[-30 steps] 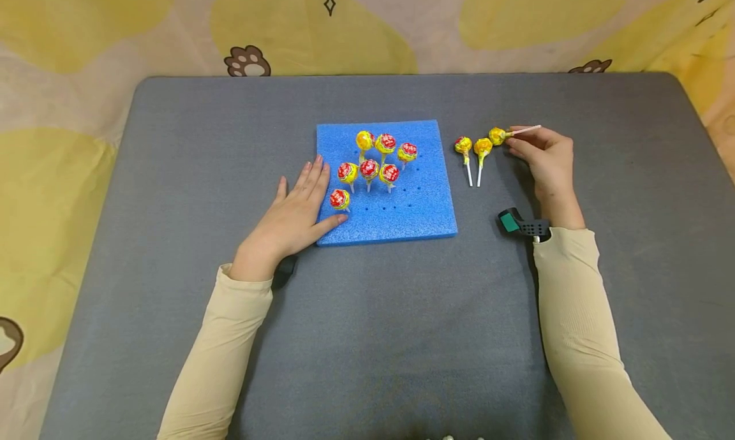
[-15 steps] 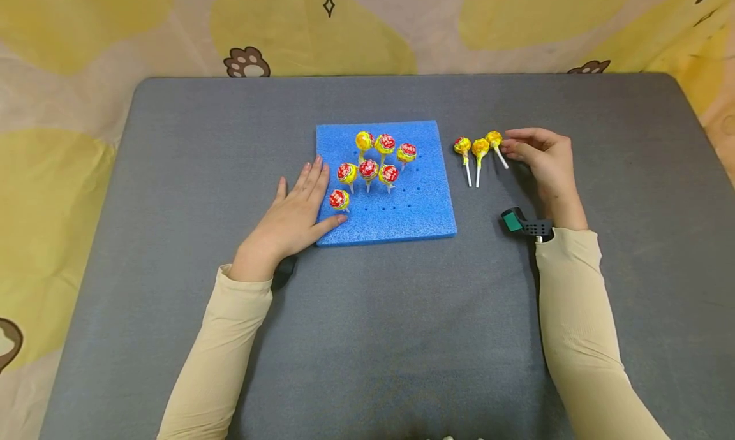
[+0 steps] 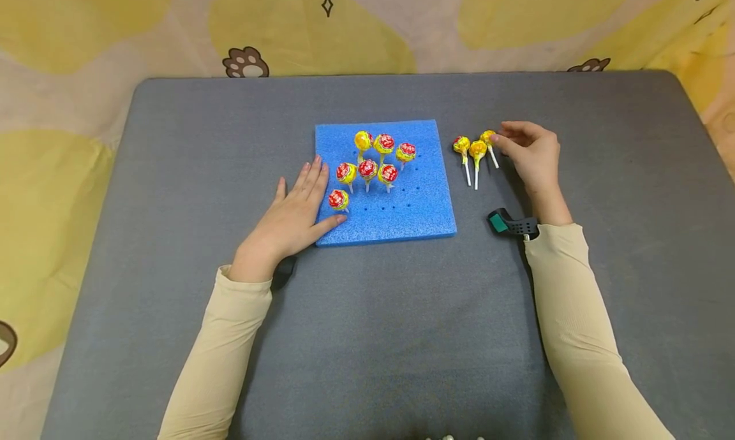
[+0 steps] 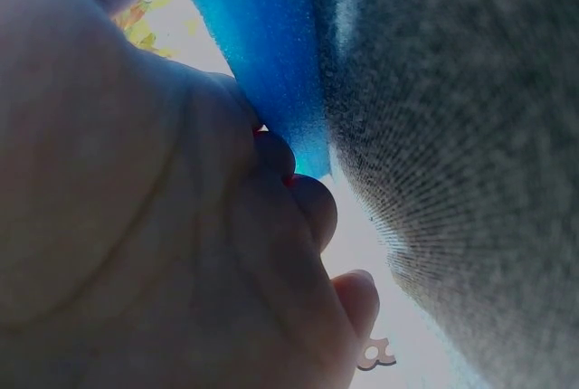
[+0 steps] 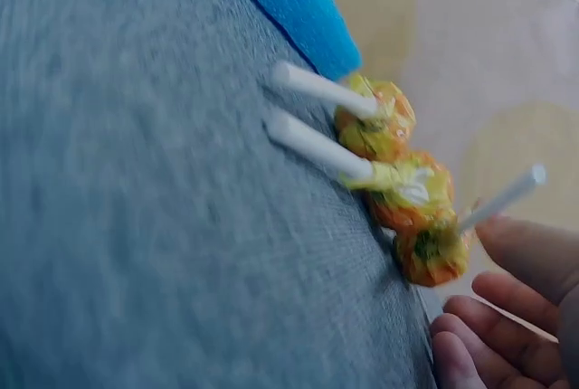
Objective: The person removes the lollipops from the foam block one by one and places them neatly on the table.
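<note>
From my head feed I see a grey desk (image 3: 373, 338) with rounded far corners. Creased, pale cloth (image 3: 439, 19) borders it from nine round to two o'clock, with yellow patches (image 3: 51, 255), a brown paw print (image 3: 245, 62) at eleven and a star outline (image 3: 327, 5) near twelve.

Right hand (image 5: 502, 333) cropped in wrist view.

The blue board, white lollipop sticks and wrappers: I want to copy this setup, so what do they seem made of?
Blue board: probably plastic foam, matte; its surface looks finely speckled.
White lollipop sticks: likely plastic, though rolled paper is possible; they look smooth.
Wrappers: probably thin plastic film, slightly glossy, judging by crinkles and highlights.
</note>
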`<state>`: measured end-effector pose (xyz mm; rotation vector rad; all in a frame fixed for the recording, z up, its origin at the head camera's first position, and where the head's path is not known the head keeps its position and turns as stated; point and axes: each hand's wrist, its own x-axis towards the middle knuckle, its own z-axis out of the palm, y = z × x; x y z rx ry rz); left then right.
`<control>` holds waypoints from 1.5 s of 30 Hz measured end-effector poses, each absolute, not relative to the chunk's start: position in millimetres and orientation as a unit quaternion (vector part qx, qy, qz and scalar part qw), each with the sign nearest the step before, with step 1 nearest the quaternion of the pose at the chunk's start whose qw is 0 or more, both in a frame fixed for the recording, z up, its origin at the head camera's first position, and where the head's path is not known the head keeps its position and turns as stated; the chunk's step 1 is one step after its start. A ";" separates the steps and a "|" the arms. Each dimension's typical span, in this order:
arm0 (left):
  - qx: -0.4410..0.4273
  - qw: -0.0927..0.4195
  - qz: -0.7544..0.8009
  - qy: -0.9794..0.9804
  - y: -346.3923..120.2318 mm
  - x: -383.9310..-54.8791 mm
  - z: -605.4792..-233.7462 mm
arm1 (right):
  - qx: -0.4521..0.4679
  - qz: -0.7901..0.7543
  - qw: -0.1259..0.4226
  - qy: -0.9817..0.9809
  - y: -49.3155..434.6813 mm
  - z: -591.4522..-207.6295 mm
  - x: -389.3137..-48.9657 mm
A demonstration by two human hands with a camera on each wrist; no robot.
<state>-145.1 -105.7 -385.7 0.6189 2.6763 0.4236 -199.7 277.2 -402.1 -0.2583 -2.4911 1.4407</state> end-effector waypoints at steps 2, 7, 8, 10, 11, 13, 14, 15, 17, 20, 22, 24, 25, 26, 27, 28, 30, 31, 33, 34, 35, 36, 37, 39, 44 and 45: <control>0.220 0.181 0.151 0.947 -105.4 -144.8 -386.0 | -0.082 0.479 0.117 -0.866 276.0 -402.0 -199.9; 0.218 0.181 0.151 0.947 -104.4 -144.7 -386.0 | -0.068 0.466 0.095 -0.877 276.2 -400.5 -199.0; 0.218 0.181 0.151 0.947 -104.2 -144.7 -386.0 | -0.068 0.468 0.094 -0.876 276.9 -399.7 -198.4; 0.217 0.180 0.150 0.948 -103.7 -145.0 -386.0 | -0.068 0.472 0.090 -0.874 278.8 -397.9 -197.0; 0.217 0.180 0.150 0.948 -103.5 -145.1 -386.1 | -0.068 0.474 0.087 -0.874 280.1 -396.8 -195.9; 0.217 0.181 0.149 0.948 -103.4 -145.3 -386.3 | -0.069 0.481 0.076 -0.871 283.4 -394.5 -193.2; 0.216 0.181 0.150 0.948 -103.3 -145.5 -386.4 | -0.069 0.483 0.068 -0.870 285.3 -393.6 -192.0; 0.216 0.181 0.149 0.948 -103.2 -145.6 -386.4 | -0.069 0.487 0.059 -0.869 287.0 -392.8 -190.8; 0.216 0.183 0.149 0.947 -103.2 -145.8 -386.3 | -0.067 0.490 0.040 -0.868 289.7 -391.7 -189.3; 0.216 0.183 0.148 0.947 -103.1 -146.1 -386.1 | -0.060 0.488 0.021 -0.870 290.7 -391.2 -189.4; 0.216 0.183 0.148 0.948 -103.2 -146.3 -386.2 | -0.054 0.478 0.017 -0.877 289.9 -391.2 -189.9; 0.217 0.182 0.147 0.948 -103.1 -146.6 -386.5 | -0.050 0.461 0.020 -0.886 288.6 -391.0 -190.3; 0.217 0.181 0.147 0.948 -103.3 -146.8 -386.8 | -0.046 0.450 0.021 -0.892 287.8 -390.9 -190.3; 0.217 0.181 0.147 0.948 -103.4 -147.0 -387.0 | -0.042 0.439 0.024 -0.897 287.2 -391.1 -190.5; 0.217 0.180 0.147 0.948 -103.5 -147.1 -387.2 | -0.040 0.429 0.028 -0.902 286.5 -391.1 -190.8; 0.217 0.180 0.147 0.948 -103.6 -147.2 -387.3 | -0.036 0.421 0.031 -0.906 285.8 -391.4 -191.2; 0.217 0.181 0.146 0.948 -103.8 -147.4 -387.5 | -0.028 0.402 0.038 -0.915 284.3 -392.4 -192.3; 0.217 0.181 0.146 0.948 -104.0 -147.3 -387.6 | -0.024 0.394 0.042 -0.918 283.5 -393.0 -192.8; 0.217 0.181 0.147 0.948 -104.3 -147.1 -387.6 | -0.018 0.382 0.050 -0.923 282.0 -394.0 -193.4; 0.216 0.181 0.147 0.948 -104.3 -147.1 -387.4 | -0.014 0.376 0.055 -0.925 281.4 -394.6 -193.7; 0.216 0.181 0.148 0.948 -104.4 -147.1 -387.3 | -0.010 0.371 0.060 -0.926 280.8 -395.0 -193.9; 0.217 0.181 0.149 0.948 -104.4 -147.0 -387.1 | -0.006 0.369 0.064 -0.927 280.2 -395.4 -194.1; 0.217 0.181 0.150 0.948 -104.4 -146.8 -386.9 | -0.003 0.366 0.069 -0.928 279.8 -395.7 -194.2; 0.217 0.180 0.150 0.948 -104.1 -146.8 -386.3 | -0.001 0.364 0.078 -0.928 279.1 -396.4 -194.5; 0.217 0.180 0.151 0.947 -104.5 -146.8 -386.6 | -0.014 0.377 0.091 -0.922 279.1 -397.8 -194.9; 0.217 0.180 0.151 0.947 -104.7 -146.8 -386.9 | -0.017 0.381 0.091 -0.920 279.1 -397.9 -194.9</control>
